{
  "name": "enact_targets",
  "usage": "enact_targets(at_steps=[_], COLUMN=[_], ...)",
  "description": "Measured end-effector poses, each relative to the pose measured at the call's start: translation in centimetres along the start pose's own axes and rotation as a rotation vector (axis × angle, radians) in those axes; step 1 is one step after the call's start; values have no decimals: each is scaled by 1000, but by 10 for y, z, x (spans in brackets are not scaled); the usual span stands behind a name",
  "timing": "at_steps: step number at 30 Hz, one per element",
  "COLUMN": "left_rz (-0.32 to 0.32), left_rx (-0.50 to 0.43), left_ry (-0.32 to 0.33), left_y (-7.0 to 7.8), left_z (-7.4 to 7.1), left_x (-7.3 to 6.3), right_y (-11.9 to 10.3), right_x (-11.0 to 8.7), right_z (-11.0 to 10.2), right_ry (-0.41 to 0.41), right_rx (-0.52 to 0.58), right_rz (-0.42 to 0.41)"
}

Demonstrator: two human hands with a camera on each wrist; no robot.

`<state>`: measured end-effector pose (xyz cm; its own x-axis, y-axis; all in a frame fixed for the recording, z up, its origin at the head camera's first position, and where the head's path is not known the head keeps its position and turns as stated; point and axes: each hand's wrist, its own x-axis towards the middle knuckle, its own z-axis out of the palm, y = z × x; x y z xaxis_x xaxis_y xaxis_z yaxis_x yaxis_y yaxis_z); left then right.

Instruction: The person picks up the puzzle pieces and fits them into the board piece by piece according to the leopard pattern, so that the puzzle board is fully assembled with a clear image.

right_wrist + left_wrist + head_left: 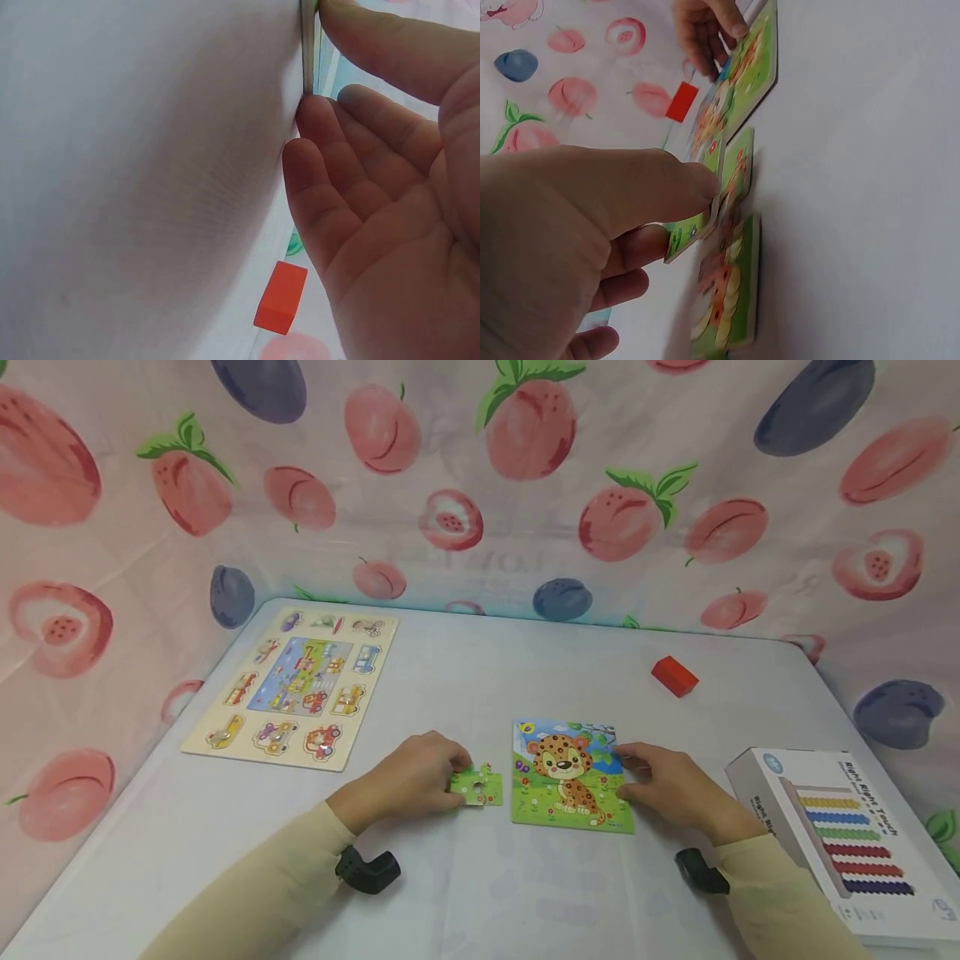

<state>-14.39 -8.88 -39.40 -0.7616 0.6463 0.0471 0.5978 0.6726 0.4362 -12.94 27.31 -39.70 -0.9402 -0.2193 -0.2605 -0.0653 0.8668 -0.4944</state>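
Observation:
A square leopard jigsaw puzzle [572, 777] lies on the white table, its pieces fitted together. Beside its left edge my left hand [405, 781] pinches a green puzzle piece [696, 225] between thumb and fingers, slightly raised and tilted. Below it, in the left wrist view, another puzzle piece [731, 292] with leopard spots lies on the table. My right hand [671, 787] rests at the leopard puzzle's right edge, with thumb and fingertips touching it. From the right wrist, only a thin strip of the puzzle's edge [308, 52] shows.
A wooden vehicle peg board [352, 693] lies at the far left. Toward the back right sits a red block [675, 677]. A white toy box [847, 843] stands to the right of my right hand. Fruit-patterned cloth [480, 468] hangs behind the table.

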Motion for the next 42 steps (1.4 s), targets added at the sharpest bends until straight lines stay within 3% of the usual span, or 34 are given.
enact_targets(at_steps=[4, 15, 24, 42], left_rz=[26, -3, 18, 39], left_rx=[-9, -21, 14, 43], left_ry=[-5, -52, -70, -54], left_y=[7, 22, 36, 44], left_z=[5, 17, 24, 35], left_x=[5, 19, 31, 40], right_y=[0, -1, -1, -1], right_x=[1, 0, 0, -1], right_z=[0, -1, -1, 1], right_ry=[2, 0, -2, 2], right_rx=[0, -10, 0, -4], right_rz=[4, -11, -5, -2])
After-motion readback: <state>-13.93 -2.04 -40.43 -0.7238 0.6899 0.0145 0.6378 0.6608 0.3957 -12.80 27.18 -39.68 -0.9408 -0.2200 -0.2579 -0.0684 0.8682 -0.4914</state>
